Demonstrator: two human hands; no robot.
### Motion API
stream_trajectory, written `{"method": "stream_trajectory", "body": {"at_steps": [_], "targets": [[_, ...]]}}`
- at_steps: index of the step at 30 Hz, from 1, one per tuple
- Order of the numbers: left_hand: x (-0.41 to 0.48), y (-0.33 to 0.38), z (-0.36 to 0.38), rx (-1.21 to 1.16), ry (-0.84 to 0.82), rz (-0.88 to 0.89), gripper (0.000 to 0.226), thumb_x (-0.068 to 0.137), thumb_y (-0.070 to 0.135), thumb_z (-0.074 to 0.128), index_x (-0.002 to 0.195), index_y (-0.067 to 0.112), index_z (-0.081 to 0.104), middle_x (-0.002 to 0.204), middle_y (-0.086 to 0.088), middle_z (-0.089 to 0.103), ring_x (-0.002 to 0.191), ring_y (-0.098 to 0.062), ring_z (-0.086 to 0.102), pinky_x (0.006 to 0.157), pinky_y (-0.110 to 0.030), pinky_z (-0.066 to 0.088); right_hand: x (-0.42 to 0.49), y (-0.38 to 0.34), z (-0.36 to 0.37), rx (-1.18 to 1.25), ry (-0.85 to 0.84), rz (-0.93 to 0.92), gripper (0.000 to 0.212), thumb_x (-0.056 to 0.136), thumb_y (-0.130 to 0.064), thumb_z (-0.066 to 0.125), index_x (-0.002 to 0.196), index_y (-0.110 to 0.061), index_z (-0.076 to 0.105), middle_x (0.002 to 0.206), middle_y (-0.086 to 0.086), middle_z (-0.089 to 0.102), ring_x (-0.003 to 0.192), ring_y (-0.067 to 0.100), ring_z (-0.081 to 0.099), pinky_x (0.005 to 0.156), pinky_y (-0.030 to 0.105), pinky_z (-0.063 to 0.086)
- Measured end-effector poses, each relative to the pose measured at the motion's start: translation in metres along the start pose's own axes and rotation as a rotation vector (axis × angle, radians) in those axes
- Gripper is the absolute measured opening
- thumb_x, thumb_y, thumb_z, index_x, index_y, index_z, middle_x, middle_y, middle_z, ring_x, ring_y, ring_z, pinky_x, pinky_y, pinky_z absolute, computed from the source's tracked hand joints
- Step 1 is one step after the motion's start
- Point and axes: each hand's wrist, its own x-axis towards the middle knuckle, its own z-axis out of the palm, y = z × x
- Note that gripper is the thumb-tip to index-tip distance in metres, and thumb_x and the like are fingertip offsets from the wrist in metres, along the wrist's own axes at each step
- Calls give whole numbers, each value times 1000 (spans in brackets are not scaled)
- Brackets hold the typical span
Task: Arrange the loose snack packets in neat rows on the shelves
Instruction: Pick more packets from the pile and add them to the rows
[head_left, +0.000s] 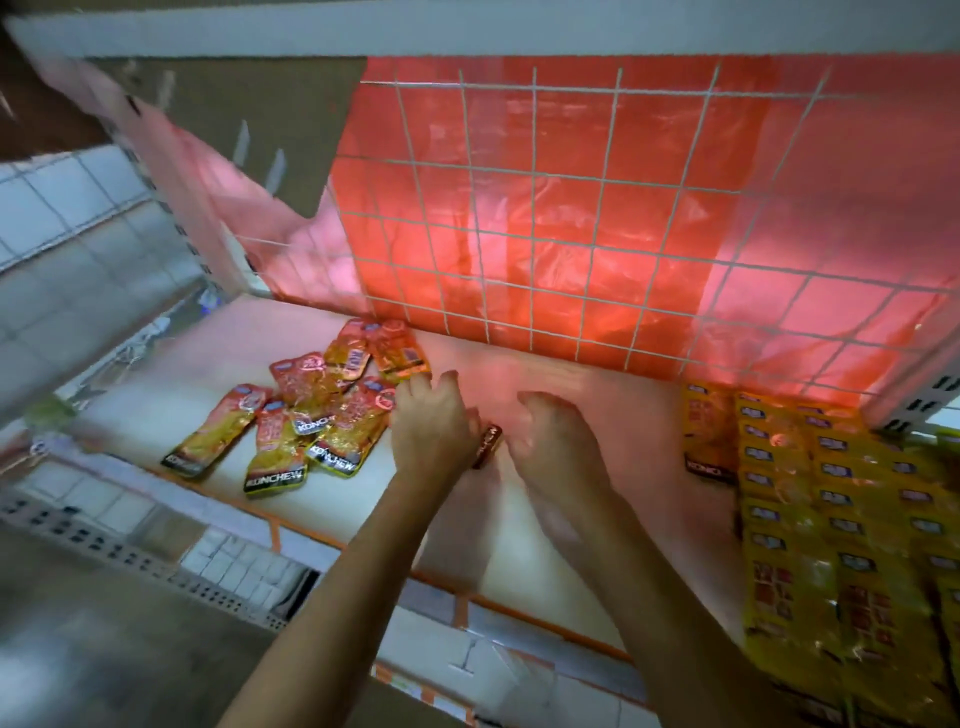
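Orange packets (311, 410) loose on pale shelf (337, 504)

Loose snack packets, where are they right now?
In the head view, the loose snack packets lie heaped left of centre on the shelf, just left of the left hand.

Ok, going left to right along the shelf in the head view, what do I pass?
In order: loose pile of red-and-yellow packets → left hand → small dark packet between the hands → right hand → neat rows of yellow packets.
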Motion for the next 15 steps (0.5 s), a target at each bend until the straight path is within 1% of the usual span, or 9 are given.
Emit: {"method": "stream_trajectory", "body": {"at_steps": [2, 4, 5, 8, 12, 15], "targets": [[-1, -30, -5, 51, 18, -73, 36, 91, 27, 46, 121, 7, 49, 120, -18, 52, 110, -34, 48, 90, -39, 38, 5, -17, 17, 2, -17, 4, 50, 86, -21, 60, 134, -11, 53, 135, 10, 55, 126, 26, 47, 106, 30, 34], [-3, -55, -9, 76, 24, -134, 28, 91, 25, 47, 114, 8, 49, 113, -17, 55, 106, -33, 51, 87, -37, 40, 8, -30, 33, -35, -34, 16, 50, 85, -27, 60, 132, -11, 54, 130, 9, 58, 121, 26, 50, 103, 33, 39], [-5, -65, -9, 79, 22, -161, 29, 91, 28, 50, 113, 9, 49, 111, -17, 56, 105, -32, 52, 86, -37, 41, 9, -36, 40, -50, -27, 25, 49, 84, -32, 61, 129, -13, 55, 126, 8, 60, 117, 25, 52, 100, 34, 42], [-9, -83, -8, 59, -8, -202, 43, 90, 38, 56, 121, 9, 48, 112, -15, 58, 108, -33, 51, 85, -39, 45, 10, -49, 54, -68, 44, 42, 47, 81, -39, 65, 121, -16, 57, 114, 5, 63, 108, 23, 55, 94, 34, 46], [-9, -94, -4, 44, 1, -186, 38, 90, 43, 57, 110, 12, 50, 104, -12, 60, 100, -29, 54, 84, -35, 44, 13, -59, 63, -135, 83, 61, 48, 79, -40, 69, 120, -19, 55, 112, 2, 60, 104, 20, 52, 88, 32, 45], [-6, -96, -4, 8, -22, -170, 45, 85, 48, 62, 108, 11, 49, 103, -12, 58, 98, -29, 55, 86, -36, 45, 15, -61, 62, -172, 83, 134, 50, 80, -44, 67, 121, -18, 53, 113, 6, 54, 104, 22, 47, 86, 34, 43]]}}
